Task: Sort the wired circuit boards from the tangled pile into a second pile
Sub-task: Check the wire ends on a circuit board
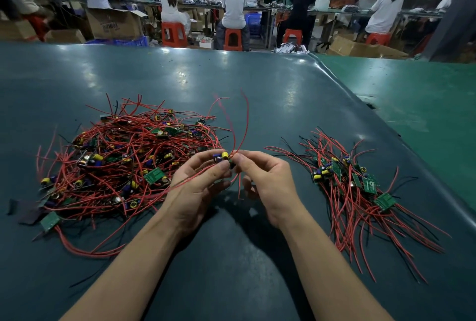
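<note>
1. Hands meet at table centre, both lifted just above the dark green table (257,84), and between them sits one small circuit board (223,158) with a yellow-topped capacitor showing.
2. Left hand (198,187) pinches that board between thumb and fingertips, fingers curled round its lower edge; a red wire runs across its palm back toward the big heap.
3. Right hand (268,181) comes in from three o'clock, thumb and forefinger closed on the board's right end, right where the wires leave it. The other fingers curl underneath, and what they hold, if anything, I cannot tell.
4. Red wires (244,120) from the held board arc up toward twelve o'clock, long and loose, and one short end hangs down between the hands.
5. Tangled pile (123,161) lies at nine o'clock of the hands, close against the left hand, a thick knot of red leads and green boards.
6. Second pile (360,187) lies at three o'clock, apart from the right hand, its boards clustered at the near-left end and its wires fanning out toward five o'clock.
7. My call: the board looks nearly free, though that palm wire may snag in the heap. The right hand is nearer the sorted pile, so the carry goes rightward, wires trailing to match that fan.
</note>
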A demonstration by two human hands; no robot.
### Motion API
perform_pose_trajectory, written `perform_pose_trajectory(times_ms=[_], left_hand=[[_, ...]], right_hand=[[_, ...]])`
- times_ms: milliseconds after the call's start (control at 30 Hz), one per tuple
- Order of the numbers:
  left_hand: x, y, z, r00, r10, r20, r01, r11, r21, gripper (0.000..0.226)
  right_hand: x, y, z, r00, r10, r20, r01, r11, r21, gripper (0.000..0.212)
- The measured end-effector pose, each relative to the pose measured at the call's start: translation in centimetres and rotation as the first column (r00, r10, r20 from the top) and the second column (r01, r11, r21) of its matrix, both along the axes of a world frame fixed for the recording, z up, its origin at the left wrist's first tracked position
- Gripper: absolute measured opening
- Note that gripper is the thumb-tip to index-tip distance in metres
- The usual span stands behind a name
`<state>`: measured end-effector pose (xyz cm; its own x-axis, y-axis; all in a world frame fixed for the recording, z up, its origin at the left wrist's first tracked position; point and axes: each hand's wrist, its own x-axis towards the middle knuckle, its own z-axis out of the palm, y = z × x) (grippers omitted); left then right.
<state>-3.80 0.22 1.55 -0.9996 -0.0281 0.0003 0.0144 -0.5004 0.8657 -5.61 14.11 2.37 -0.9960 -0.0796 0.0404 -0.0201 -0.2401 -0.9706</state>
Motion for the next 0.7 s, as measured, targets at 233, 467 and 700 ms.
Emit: perform_pose_trajectory(times_ms=[233, 467, 700], left_hand=[[0.18, 0.61, -0.24, 0.997, 0.064, -0.044, -0.069, 0.987, -0.143, 0.035], [0.14, 0.88, -0.36, 0.991, 0.095, -0.094, -0.113, 0.972, -0.208, 0.035], [0.21, 0.87, -0.55, 0.973, 0.136, -0.188, -0.201, 0.899, -0.388, 0.030]], right_hand=[[-0.17, -0.17, -0.42, 0.988, -0.054, -0.147, 0.068, 0.994, 0.087, 0.010], [-0.14, -0.55, -0.75, 0.997, -0.043, -0.066, 0.050, 0.992, 0.115, 0.023], [-0.27, -0.67, -0.99, 0.989, -0.145, -0.001, 0.142, 0.972, 0.186, 0.035]])
